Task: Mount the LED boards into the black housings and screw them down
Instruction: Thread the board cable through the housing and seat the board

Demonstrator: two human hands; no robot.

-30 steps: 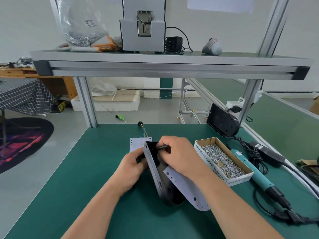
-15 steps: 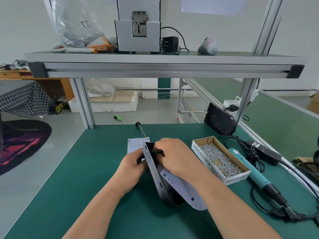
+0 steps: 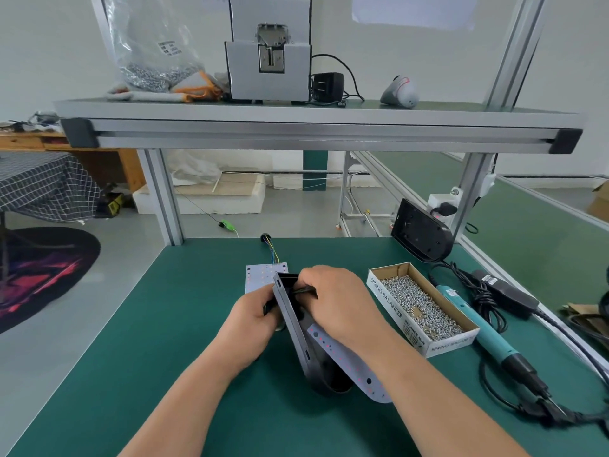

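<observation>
Hands (image 3: 252,326) (image 3: 344,305) unmoved on tilted housing (image 3: 291,324)

grey machine (image 3: 268,61), plastic bag (image 3: 155,44) and black adapter (image 3: 326,85) on the upper shelf (image 3: 296,127), checked cloth (image 3: 43,183) at far left

1. A plain white wall (image 3: 49,44) is spanning the far side, with a pale sheet (image 3: 412,9) hanging on it at upper right.
2. A grey floor (image 3: 108,291) is stretching away on the left, carrying a dark rug (image 3: 43,268) with red patterning.
3. A table under checked cloth (image 3: 43,186) is standing far left, in front of a wooden desk (image 3: 33,140).
4. An aluminium-framed shelf (image 3: 296,127) is bridging over the green tabletop (image 3: 181,324).
5. Another green bench (image 3: 527,232) is running away on the right.
6. Soft, even light is filling the room.
</observation>
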